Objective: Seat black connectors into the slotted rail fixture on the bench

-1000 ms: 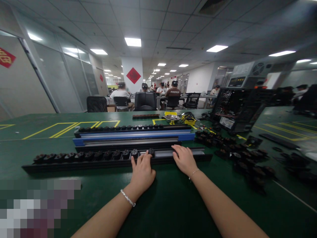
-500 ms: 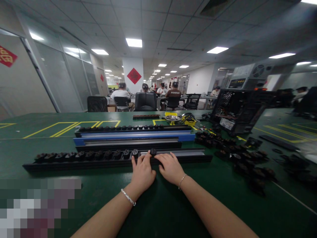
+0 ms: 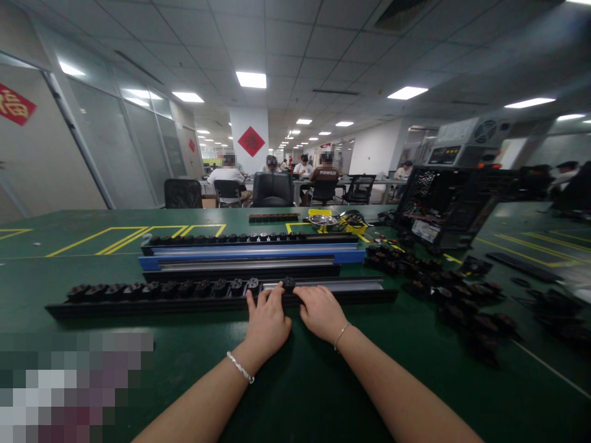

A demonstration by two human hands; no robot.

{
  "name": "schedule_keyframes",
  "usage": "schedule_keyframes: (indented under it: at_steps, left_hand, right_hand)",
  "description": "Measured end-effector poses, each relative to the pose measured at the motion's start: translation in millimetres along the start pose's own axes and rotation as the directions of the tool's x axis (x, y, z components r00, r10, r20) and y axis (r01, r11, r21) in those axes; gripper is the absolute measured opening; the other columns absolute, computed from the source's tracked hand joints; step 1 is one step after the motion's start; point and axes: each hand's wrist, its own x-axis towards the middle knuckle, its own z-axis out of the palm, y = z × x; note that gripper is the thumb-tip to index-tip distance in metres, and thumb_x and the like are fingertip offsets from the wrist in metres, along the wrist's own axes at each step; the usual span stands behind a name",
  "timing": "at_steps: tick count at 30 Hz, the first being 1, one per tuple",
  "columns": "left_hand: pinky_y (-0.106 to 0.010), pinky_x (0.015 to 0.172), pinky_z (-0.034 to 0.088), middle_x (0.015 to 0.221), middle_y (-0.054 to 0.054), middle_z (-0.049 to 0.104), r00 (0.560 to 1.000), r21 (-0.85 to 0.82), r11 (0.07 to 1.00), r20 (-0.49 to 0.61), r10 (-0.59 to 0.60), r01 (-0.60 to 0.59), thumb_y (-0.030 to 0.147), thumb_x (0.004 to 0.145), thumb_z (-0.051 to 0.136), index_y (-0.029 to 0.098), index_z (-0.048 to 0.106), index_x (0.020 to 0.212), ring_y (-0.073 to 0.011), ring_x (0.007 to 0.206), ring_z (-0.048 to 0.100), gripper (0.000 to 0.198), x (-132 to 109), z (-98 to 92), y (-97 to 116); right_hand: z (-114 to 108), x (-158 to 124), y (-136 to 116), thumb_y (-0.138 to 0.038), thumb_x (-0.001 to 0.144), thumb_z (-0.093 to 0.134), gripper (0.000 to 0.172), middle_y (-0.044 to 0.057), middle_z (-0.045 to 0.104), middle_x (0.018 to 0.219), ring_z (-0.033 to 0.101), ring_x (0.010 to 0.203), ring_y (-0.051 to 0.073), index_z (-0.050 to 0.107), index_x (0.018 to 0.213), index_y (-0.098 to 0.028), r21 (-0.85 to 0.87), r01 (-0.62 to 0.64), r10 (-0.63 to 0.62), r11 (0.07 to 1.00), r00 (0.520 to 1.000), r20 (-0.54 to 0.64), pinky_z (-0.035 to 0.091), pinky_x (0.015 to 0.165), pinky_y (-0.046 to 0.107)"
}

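Observation:
A long black rail (image 3: pixel 341 298) lies across the green table in front of me. Along its left and middle part sits a row of round black socket modules (image 3: pixel 168 288), several of them side by side. One separate round black socket module (image 3: pixel 289 283) stands on the rail to the right of that row, with a short gap between. My left hand (image 3: pixel 268 317) has its fingertips closed against this module's left side. From the right, the bent fingers of my right hand (image 3: pixel 322 312) press on the same module. Its lower part is hidden behind my fingers.
Behind lie a blue rail (image 3: pixel 258 253) and another black rail bearing modules. Loose black parts (image 3: pixel 462 301) are heaped at the right, near an open computer case (image 3: pixel 450 206). A metal bowl (image 3: pixel 322 220) stands at the back. Several people sit beyond the table.
Both hands stay at the same module on the rail. The module and my right fingers appear shifted very slightly to the right, while the view itself has also moved a little.

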Motion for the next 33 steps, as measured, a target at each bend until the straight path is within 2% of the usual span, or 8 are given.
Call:
schedule_keyframes:
  at_steps: [7,33]
  left_hand:
    - [-0.066,0.11,0.009,0.133,-0.01,0.053,1.0,0.011,1.0,-0.016,0.027,-0.027,0.015,0.071,0.046,0.015,0.041,0.133,-0.0274,0.121,0.043,0.061,-1,1.9,-1]
    - [-0.063,0.111,0.007,0.129,-0.009,0.055,0.999,0.048,0.998,0.016,0.036,-0.037,0.017,0.074,0.046,0.017,0.041,0.131,-0.026,0.123,0.042,0.057,-2,-3.6,-1]
  right_hand:
    - [-4,-1,8,-0.017,0.082,0.044,0.037,0.005,0.065,0.112,0.056,0.101,0.02,0.058,0.116,-0.021,-0.044,-0.01,0.01,0.999,1.0,0.005,0.034,0.091,0.034]
    - [-12,-3,18,-0.016,0.081,0.045,0.036,0.005,0.066,0.111,0.058,0.101,0.019,0.057,0.115,-0.022,-0.054,-0.006,0.008,0.999,0.999,0.046,0.036,0.092,0.032]
